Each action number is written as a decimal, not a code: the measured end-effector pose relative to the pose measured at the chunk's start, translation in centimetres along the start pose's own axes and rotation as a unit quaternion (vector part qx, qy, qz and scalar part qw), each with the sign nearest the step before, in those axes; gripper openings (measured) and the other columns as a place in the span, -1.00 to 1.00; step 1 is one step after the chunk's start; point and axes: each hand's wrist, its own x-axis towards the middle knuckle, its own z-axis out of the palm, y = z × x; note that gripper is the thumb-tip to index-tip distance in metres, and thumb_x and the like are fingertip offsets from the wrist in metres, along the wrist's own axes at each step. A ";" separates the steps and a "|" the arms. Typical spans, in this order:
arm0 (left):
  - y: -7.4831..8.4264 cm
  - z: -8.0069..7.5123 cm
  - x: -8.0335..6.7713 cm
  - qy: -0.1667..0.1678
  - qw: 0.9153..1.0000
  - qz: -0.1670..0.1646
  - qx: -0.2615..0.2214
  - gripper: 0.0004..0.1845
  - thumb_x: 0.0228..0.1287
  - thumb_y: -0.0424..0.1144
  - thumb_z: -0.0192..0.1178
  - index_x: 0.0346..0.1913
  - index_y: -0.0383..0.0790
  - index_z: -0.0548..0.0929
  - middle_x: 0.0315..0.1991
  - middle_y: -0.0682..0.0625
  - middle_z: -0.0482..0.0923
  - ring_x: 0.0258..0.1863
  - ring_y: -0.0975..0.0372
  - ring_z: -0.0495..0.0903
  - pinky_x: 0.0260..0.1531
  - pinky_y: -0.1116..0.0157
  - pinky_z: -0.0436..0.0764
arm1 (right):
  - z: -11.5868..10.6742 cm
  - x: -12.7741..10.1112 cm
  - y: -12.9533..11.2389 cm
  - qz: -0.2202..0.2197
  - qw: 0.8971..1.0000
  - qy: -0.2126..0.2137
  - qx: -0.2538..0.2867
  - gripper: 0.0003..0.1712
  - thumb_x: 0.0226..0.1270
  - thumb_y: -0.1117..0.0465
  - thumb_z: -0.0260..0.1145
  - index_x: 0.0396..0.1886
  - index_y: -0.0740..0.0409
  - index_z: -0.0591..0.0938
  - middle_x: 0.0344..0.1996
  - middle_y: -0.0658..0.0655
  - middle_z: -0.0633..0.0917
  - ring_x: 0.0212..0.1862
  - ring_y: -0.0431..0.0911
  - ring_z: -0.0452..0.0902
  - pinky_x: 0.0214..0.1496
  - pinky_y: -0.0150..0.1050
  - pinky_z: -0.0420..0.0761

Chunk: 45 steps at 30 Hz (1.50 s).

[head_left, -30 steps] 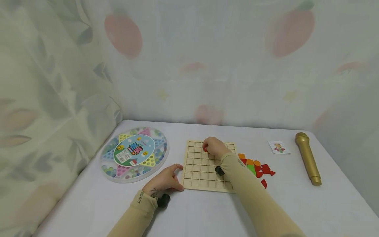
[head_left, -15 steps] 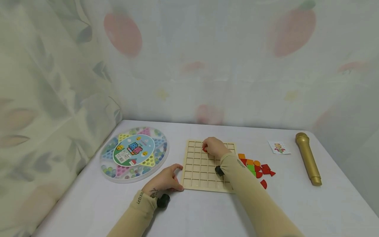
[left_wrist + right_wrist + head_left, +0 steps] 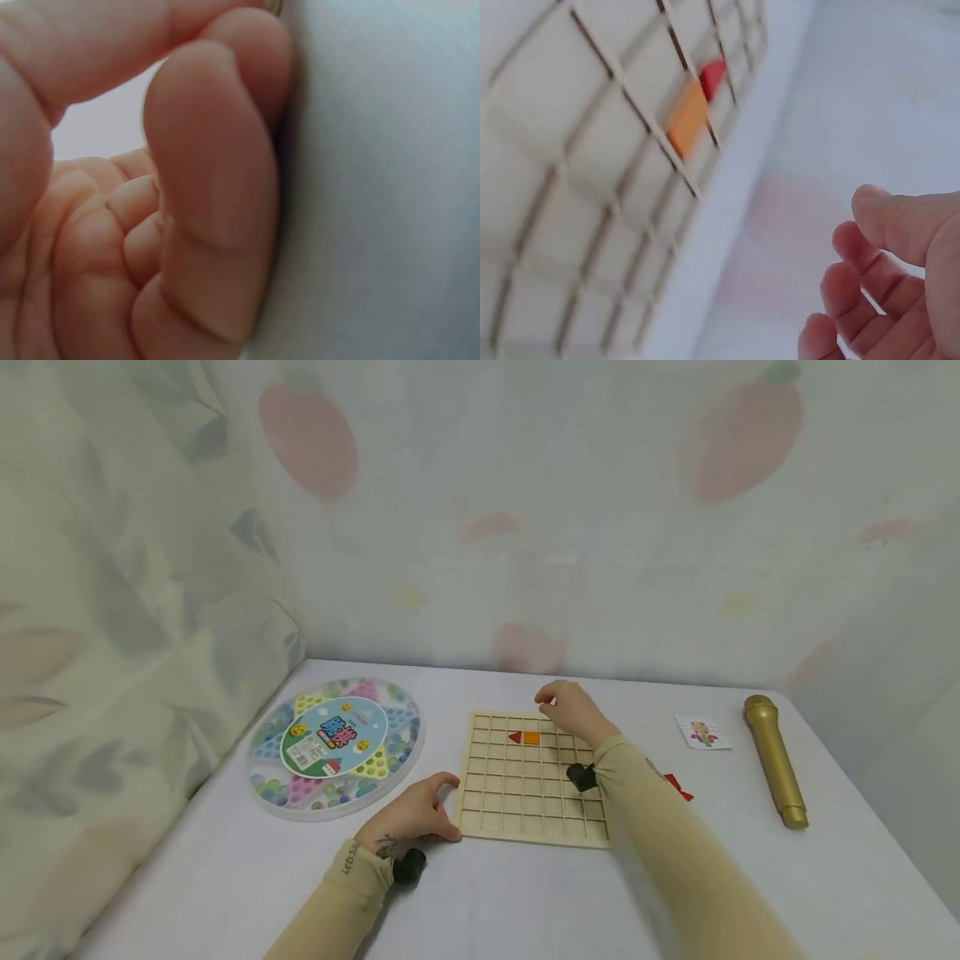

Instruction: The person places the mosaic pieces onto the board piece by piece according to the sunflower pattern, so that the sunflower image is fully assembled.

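A wooden grid board (image 3: 510,793) lies at the middle of the table, with a red triangle (image 3: 515,737) and an orange square (image 3: 531,738) side by side in its upper rows. In the right wrist view the orange square (image 3: 687,120) adjoins the red piece (image 3: 712,77). Above the board's far edge hovers my right hand (image 3: 572,708), fingers loosely bent, thumb apart, holding nothing. My left hand (image 3: 414,812) rests at the board's lower left, its thumb touching the corner and its index finger beside the left edge. Curved fingers (image 3: 214,165) fill the left wrist view.
Red pieces (image 3: 678,787) show past my right forearm, which hides the other loose pieces. A small picture card (image 3: 703,732) and a gold microphone (image 3: 776,760) lie farther right. On the left sits a round Chinese checkers set (image 3: 337,747).
My right hand has let go of the red piece and lifted up and to the right, uncovering the red triangle and orange square. My left hand stays by the board's corner.
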 end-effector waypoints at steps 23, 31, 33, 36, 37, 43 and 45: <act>-0.3 -0.1 -0.1 0.001 1.000 0.004 -0.028 -0.15 -0.23 -0.41 0.46 0.23 -0.24 0.29 -0.68 -0.02 0.47 -0.73 0.28 0.36 -0.66 0.36 0.34 | -4.6 -9.4 8.9 0.179 0.979 -0.081 -0.052 -0.64 0.31 0.24 0.17 0.02 0.36 0.53 -0.06 0.34 0.56 -0.12 0.09 0.46 -0.02 -0.01 0.51; -0.1 -0.3 0.0 0.000 0.999 -0.014 -0.050 -0.15 -0.23 -0.42 0.46 0.23 -0.21 0.29 -0.68 -0.02 0.45 -0.73 0.28 0.34 -0.68 0.37 0.33 | -5.7 -13.1 10.0 0.200 0.972 -0.083 -0.094 -0.62 0.23 0.21 0.20 -0.03 0.38 0.56 -0.09 0.37 0.59 -0.16 0.12 0.50 -0.06 0.13 0.45; 0.0 -0.3 0.0 -0.001 0.999 -0.015 -0.050 -0.15 -0.23 -0.42 0.46 0.22 -0.20 0.29 -0.68 -0.02 0.45 -0.73 0.27 0.34 -0.68 0.37 0.33 | -5.9 -14.0 10.2 0.215 0.967 -0.083 -0.109 -0.58 0.18 0.17 0.25 -0.04 0.38 0.56 -0.07 0.39 0.58 -0.13 0.18 0.49 -0.07 0.21 0.39; -0.1 -0.4 0.0 -0.001 0.999 -0.016 -0.043 -0.16 -0.22 -0.41 0.46 0.22 -0.18 0.30 -0.67 -0.03 0.46 -0.72 0.27 0.35 -0.67 0.36 0.33 | -5.9 -15.0 10.3 0.234 0.961 -0.082 -0.123 -0.53 0.11 0.12 0.32 -0.07 0.37 0.58 -0.06 0.40 0.57 -0.05 0.28 0.45 -0.06 0.31 0.31; 0.0 -0.4 0.0 -0.001 0.999 -0.016 -0.041 -0.16 -0.22 -0.40 0.46 0.22 -0.18 0.30 -0.67 -0.03 0.46 -0.72 0.27 0.35 -0.66 0.36 0.33 | -5.8 -15.2 10.3 0.239 0.960 -0.084 -0.121 -0.53 0.10 0.12 0.33 -0.07 0.37 0.58 -0.06 0.41 0.57 -0.04 0.30 0.44 -0.06 0.32 0.29; 0.0 -0.5 -0.1 -0.001 0.999 -0.018 -0.034 -0.15 -0.22 -0.38 0.47 0.23 -0.17 0.29 -0.66 -0.04 0.46 -0.71 0.26 0.35 -0.66 0.35 0.34 | -4.9 -16.0 10.5 0.235 0.963 -0.067 -0.117 -0.68 0.15 0.20 0.30 -0.17 0.36 0.62 -0.17 0.36 0.62 -0.16 0.17 0.49 -0.12 0.18 0.41; 0.0 -0.4 0.0 -0.001 0.999 -0.021 -0.035 -0.14 -0.22 -0.38 0.48 0.24 -0.16 0.29 -0.65 -0.04 0.46 -0.71 0.26 0.35 -0.66 0.35 0.34 | -4.7 -16.1 10.5 0.228 0.964 -0.059 -0.123 -0.72 0.16 0.22 0.29 -0.22 0.37 0.62 -0.25 0.31 0.63 -0.24 0.10 0.51 -0.19 0.07 0.48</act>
